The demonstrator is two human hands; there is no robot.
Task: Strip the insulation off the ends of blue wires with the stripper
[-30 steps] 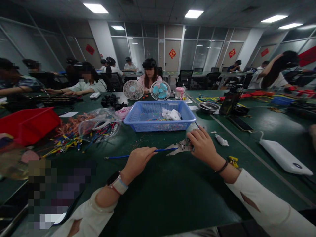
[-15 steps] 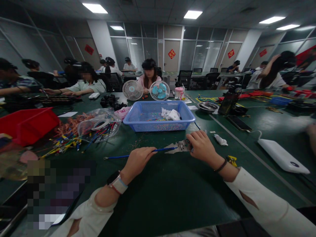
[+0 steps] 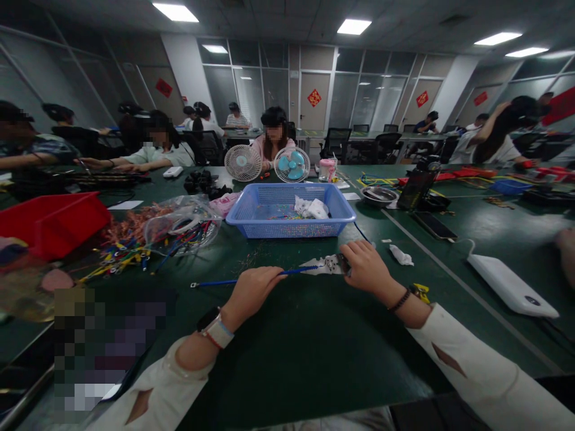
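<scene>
My left hand is closed around a blue cable, which runs out on both sides of it. A metal lug shows at the cable's left end. The fingers of my right hand are wrapped round the handles of a metal wire-stripping tool, whose jaws point left. The cable's right end lies at these jaws; whether they bite on it is too small to tell. Just behind the tool stands a blue perforated basket with white crumpled pieces and small coloured bits inside.
Left on the green table are a red bin, coloured cables with lugs and a plastic bag of wires. A metal bowl, a phone and a white power bank lie right. Two fans and several people are beyond.
The whole view has shifted slightly. Both hands keep nearly the same pose, with the cable and the tool still in them.
</scene>
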